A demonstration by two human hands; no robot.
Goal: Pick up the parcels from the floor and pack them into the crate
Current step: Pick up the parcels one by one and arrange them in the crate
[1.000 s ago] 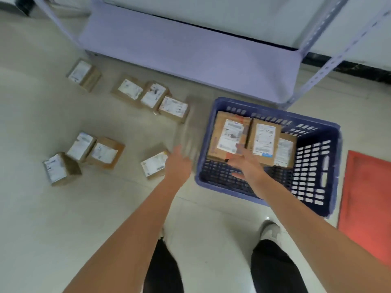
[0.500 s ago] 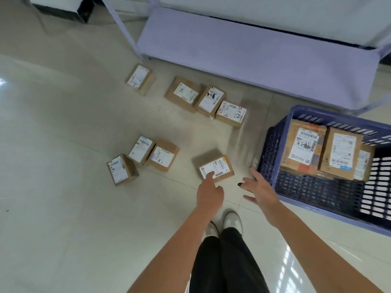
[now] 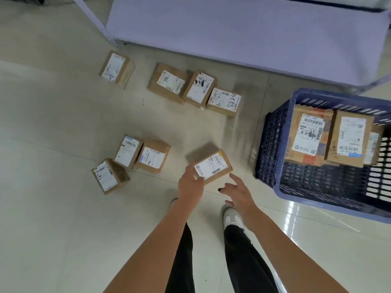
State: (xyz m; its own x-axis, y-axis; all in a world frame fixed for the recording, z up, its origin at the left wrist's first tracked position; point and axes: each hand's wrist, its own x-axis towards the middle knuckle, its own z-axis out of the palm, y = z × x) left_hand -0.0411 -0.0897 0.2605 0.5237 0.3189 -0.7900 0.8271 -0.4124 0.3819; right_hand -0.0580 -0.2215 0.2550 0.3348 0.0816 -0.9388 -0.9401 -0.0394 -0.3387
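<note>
Pickup under way: left hand grips the near corner of the nearest parcel on the floor, its fingers curled on that edge. Right hand hovers just beside the box with fingers spread and empty; next, I'd judge, comes a lift across into the blue crate, three parcels already inside

Eight brown labelled parcels lie scattered on the floor, labels up; three more stand packed inside the blue slatted crate at the right.
</note>
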